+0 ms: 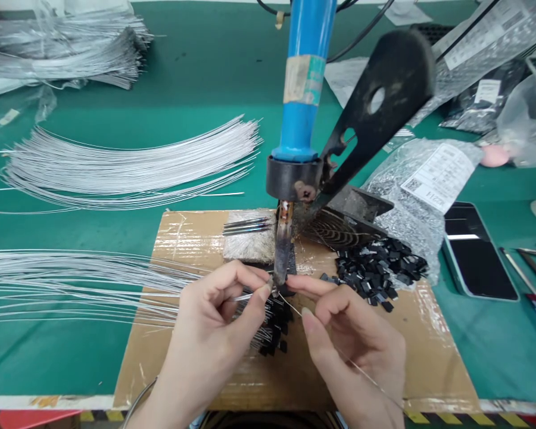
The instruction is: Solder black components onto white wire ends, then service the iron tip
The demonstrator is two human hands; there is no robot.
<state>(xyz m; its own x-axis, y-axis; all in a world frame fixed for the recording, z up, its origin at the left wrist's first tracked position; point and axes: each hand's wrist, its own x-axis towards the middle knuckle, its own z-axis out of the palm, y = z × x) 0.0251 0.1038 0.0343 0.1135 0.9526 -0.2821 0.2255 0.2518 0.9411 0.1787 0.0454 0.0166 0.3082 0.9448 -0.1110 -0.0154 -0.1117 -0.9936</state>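
Observation:
A blue-handled soldering iron (pixel 307 89) is clamped upright in a black metal stand (pixel 379 101), tip down. My left hand (pixel 226 322) is closed in a pinch just left of the tip. A thin white wire (pixel 242 297) runs into that pinch; its end is mostly hidden by my fingers. Between thumb and fingers, my right hand (pixel 355 339) holds a thin strand of solder wire (pixel 293 307), which reaches the tip and trails down across the palm. Below the tip lie several small black pieces (pixel 274 333) with white wires attached.
A cardboard sheet (pixel 429 357) covers the bench front. On it are a pale pad (pixel 249 244) with metal rods and a pile of loose black pieces (pixel 379 268). White wire bundles (pixel 134 161) lie left. A phone (pixel 480 250) and plastic bags (pixel 411 190) are right.

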